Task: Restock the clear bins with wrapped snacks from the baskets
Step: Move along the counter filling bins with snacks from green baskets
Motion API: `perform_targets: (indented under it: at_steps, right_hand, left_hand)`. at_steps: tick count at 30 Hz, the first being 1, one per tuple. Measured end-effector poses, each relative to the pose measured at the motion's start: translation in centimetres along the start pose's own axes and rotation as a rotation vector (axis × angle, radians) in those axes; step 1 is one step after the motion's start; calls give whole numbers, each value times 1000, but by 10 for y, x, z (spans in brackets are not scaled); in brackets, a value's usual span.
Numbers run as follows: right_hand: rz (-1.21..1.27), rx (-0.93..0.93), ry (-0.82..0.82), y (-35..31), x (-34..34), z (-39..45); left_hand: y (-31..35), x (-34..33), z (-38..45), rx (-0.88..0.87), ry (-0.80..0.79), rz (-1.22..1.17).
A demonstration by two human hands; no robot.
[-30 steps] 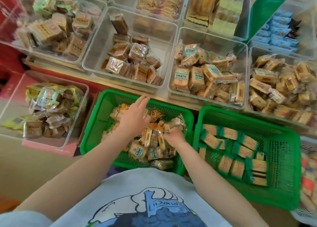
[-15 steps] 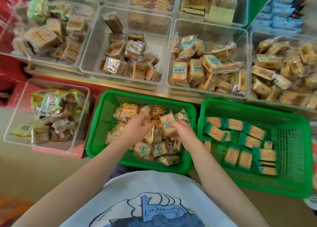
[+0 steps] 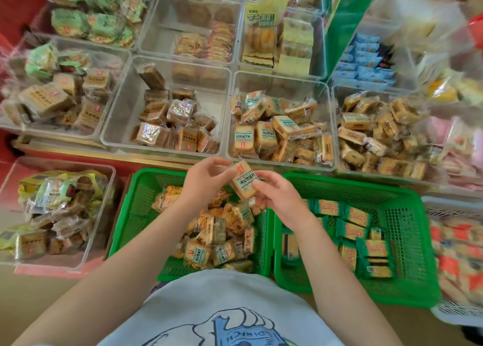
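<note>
Fingers of the right hand (image 3: 281, 201) pinch the lower end of a wrapped teal-label snack (image 3: 243, 180); the left hand (image 3: 206, 183) curls its fingertips onto the upper end. Below them sits the green basket (image 3: 136, 209); just beyond, the clear bin (image 3: 281, 84) of matching packets. It looks light, crinkly and slippery, the cake inside probably crushable, so hold the flat faces gently.

Both hands up out of left green basket (image 3: 136, 215), where they dug second ago. Snack pack (image 3: 244, 180) now lifted above basket rim, pinched between left hand (image 3: 206, 180) and right hand (image 3: 279, 199). View tilted up.
</note>
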State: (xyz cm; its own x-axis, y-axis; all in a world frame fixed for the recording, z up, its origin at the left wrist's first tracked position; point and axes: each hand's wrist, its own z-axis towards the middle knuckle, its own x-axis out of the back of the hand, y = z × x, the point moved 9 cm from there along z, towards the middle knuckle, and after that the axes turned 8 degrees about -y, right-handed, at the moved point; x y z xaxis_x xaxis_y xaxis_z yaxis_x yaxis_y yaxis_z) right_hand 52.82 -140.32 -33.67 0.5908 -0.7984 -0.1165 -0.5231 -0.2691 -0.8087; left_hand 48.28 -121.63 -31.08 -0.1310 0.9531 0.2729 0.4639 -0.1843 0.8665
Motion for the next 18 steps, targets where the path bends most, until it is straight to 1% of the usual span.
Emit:
perform_targets:
  at_steps: [3, 4, 6, 8, 10, 13, 14, 16, 18]
  right_hand:
    - [87, 37, 177, -24, 24, 4]
    - [114, 46, 246, -33, 33, 8]
    - [168, 75, 359, -51, 48, 20]
    - [207, 101, 403, -69, 56, 38]
    - [160, 74, 411, -75, 58, 58]
    - [-194, 40, 476, -80, 54, 69]
    - [-284, 56, 520, -80, 52, 67]
    - [-327, 126, 591, -82, 45, 55]
    - [-455, 190, 597, -81, 39, 48]
  left_hand:
    - [23, 9, 10, -199, 183, 519]
    - [22, 7, 14, -224, 186, 678]
    - [-1, -1, 24, -134, 59, 943]
    - [-28, -7, 27, -44, -68, 1098]
    - [-37, -10, 27, -45, -111, 1139]
    - [-35, -9, 27, -28, -131, 1113]
    - [-35, -9, 28, -19, -140, 1108]
    - [-36, -9, 26, -14, -149, 1093]
    - [-37, -8, 26, -18, -153, 1064]
